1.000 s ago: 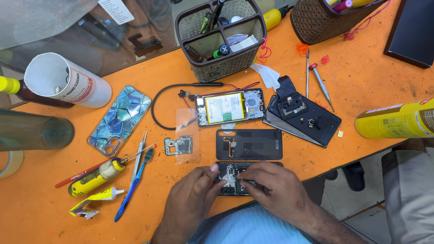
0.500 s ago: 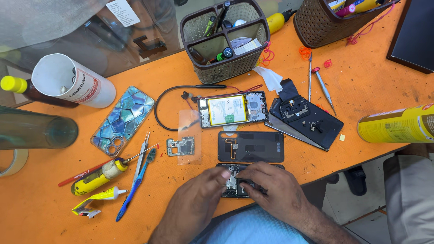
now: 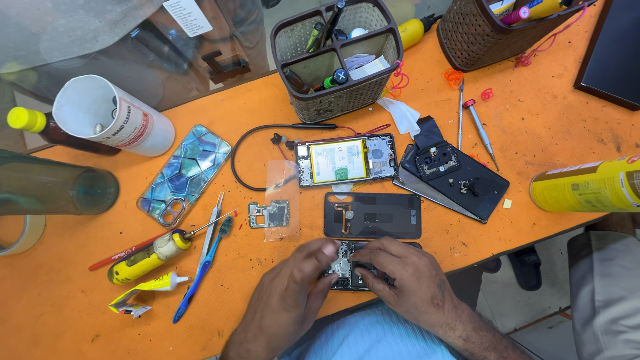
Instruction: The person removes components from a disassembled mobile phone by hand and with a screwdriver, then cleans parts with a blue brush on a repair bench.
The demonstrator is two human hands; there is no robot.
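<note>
Both my hands rest on an opened phone body at the near edge of the orange table. My left hand pinches its left side, fingertips on the exposed board. My right hand covers its right half and presses down on it; whether it holds a tool I cannot tell. Just beyond lies a black phone back panel. Farther back sits another opened phone with a yellowish battery. A black phone frame with camera parts lies to the right.
A patterned phone case, tweezers, a blue brush, a yellow tool and a small glue tube lie left. A woven organiser basket stands behind. Two screwdrivers, a yellow can, a white tube.
My hands have stayed on the opened phone body, the fingers shifting slightly over its board. The view has drifted a little; nothing on the table has moved.
</note>
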